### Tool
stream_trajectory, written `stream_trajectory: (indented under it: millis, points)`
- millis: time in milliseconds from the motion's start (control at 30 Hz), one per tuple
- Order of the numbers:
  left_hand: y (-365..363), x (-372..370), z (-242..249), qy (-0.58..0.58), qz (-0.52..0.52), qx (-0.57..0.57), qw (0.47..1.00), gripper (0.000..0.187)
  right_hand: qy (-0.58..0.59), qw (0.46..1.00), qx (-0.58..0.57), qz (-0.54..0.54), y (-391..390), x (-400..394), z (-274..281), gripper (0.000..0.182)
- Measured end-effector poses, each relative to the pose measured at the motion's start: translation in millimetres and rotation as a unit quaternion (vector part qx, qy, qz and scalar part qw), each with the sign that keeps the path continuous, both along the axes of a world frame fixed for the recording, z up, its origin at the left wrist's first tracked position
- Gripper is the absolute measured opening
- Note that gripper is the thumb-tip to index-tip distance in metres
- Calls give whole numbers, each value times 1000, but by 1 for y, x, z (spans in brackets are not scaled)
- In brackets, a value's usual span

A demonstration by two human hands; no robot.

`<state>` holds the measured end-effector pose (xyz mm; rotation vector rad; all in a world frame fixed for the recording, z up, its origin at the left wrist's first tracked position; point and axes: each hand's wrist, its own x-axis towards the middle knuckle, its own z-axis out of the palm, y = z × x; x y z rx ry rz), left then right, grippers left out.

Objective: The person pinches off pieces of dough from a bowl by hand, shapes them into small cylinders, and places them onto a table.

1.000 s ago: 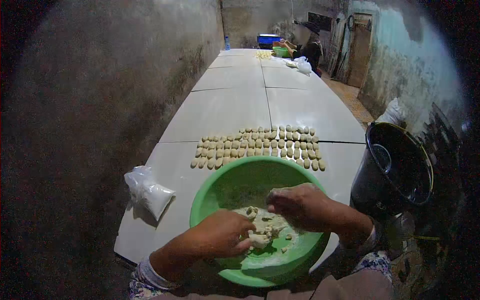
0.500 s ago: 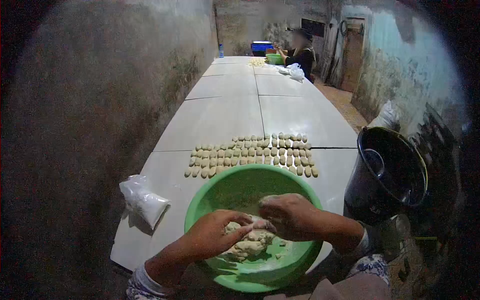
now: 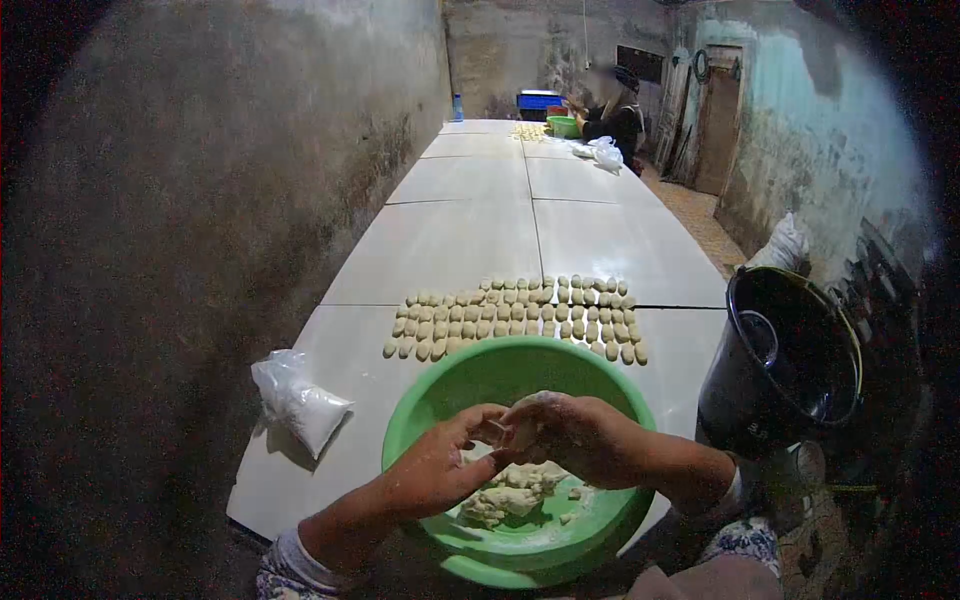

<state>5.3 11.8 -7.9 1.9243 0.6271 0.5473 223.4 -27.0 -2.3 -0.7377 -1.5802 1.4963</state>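
Observation:
Both my hands meet over a green basin, above a crumbly pale dough mass lying in it. My left hand comes in from the left, its thumb and fingers curled, fingertips against the other palm. Cupped and floury, my right hand bends over those fingertips. Whatever lies between the hands is hidden by the fingers. Beyond the basin, rows of small oval dough pieces lie on the white table.
A plastic bag of white powder lies on the table at left. A black bucket stands at right. At the far end, a person sits by another green basin and a blue crate. A wall runs along the left.
My hands have lifted off the dough mass and come together above it. The view has shifted slightly, so the table and basin appear a little lower and further right.

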Motion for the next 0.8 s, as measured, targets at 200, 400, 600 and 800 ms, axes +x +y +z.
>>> stream_trajectory:
  millis: [200, 400, 600, 800]
  points:
    - [-5, 3, 10, -37, 13, -86, 996, 40, -263, 914, 293, -100, 2, 5, 12, 26]
    - [-4, 5, 8, -120, -123, -238, 956, 39, -313, 872, 362, -100, -6, 1, 19, 34]
    - [-5, 6, 10, -137, -69, -253, 955, 39, -321, 872, 345, -134, -8, -1, 17, 34]
    - [2, -1, 7, -103, -93, -264, 954, 37, -273, 861, 403, -149, -9, -5, 21, 42]
